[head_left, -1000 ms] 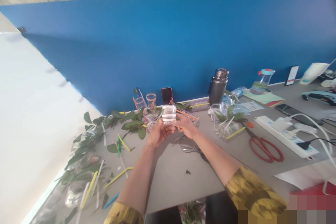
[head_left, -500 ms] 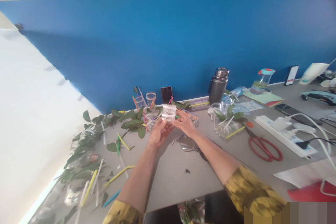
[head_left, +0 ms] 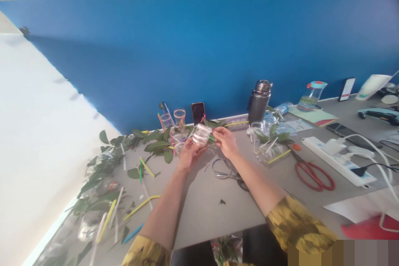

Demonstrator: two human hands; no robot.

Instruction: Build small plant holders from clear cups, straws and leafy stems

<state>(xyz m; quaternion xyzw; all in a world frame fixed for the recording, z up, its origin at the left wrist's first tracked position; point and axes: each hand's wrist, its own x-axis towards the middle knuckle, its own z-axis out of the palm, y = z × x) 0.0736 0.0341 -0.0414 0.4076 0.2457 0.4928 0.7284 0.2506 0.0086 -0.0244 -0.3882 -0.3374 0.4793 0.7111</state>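
A small clear plastic container (head_left: 202, 134) with white bands round it is tilted above the desk. My left hand (head_left: 190, 154) is closed around its lower left side. My right hand (head_left: 227, 142) is pinched at its upper right edge, by the end of a white band; what exactly sits between the fingertips is too small to tell. Below the hands lies a wire loop (head_left: 222, 168) beside scissors (head_left: 241, 183) with dark handles. Behind the container are green leaves (head_left: 215, 124) and a dark phone (head_left: 198, 112) propped upright.
Leafy cuttings (head_left: 157, 146) and yellow straws (head_left: 141, 206) spread over the left. A dark thermos (head_left: 259, 102) stands by the blue wall (head_left: 199, 50). To the right lie red-handled scissors (head_left: 313, 176), a white power strip (head_left: 338, 162) with cables, and a cut plastic bottle (head_left: 271, 153).
The container has tipped from level to slanted. My right hand has shifted slightly right and up, from its side to its upper edge. My left hand stays almost in place.
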